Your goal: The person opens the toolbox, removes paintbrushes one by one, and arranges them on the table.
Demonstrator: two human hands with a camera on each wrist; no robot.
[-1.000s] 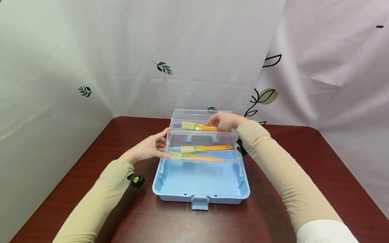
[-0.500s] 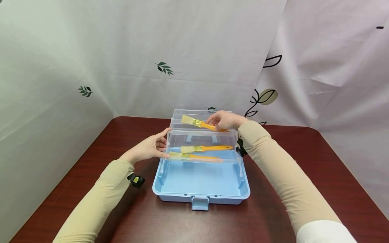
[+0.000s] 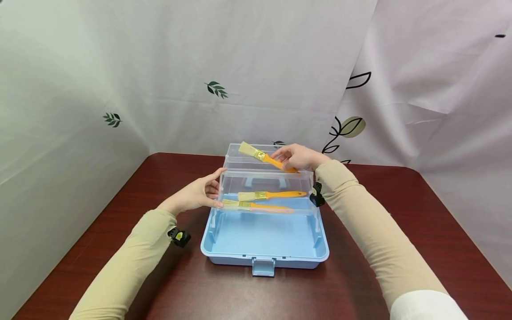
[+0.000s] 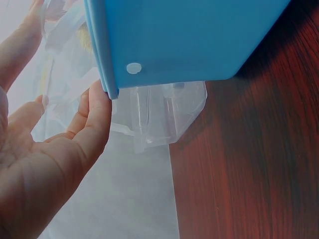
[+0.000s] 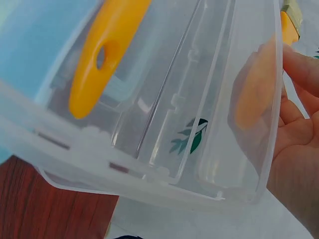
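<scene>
My right hand [image 3: 298,156] pinches the orange handle of a flat paintbrush [image 3: 273,161], tilted with its pale bristles up to the left, over the rear clear tray. The handle's end shows through the clear plastic in the right wrist view. My left hand [image 3: 196,191] grips the left end of the front clear tray [image 3: 264,182], thumb at its lower corner and index finger at the top; a fingertip meets the blue rim in the left wrist view. In that tray lie a second paintbrush [image 3: 286,194] and a third paintbrush [image 3: 272,208] seen through its wall.
The light-blue toolbox [image 3: 264,235] stands opened on the dark red wooden table [image 3: 376,284], its front latch [image 3: 263,268] hanging down. Its clear trays are raised toward the back. A white curtain [image 3: 168,66] with leaf prints hangs close behind and at the sides.
The right hand has lifted the brush, its bristle end rising from nearly level to a clear upward slant, while the hand moves slightly up and right. The left hand keeps its place.
</scene>
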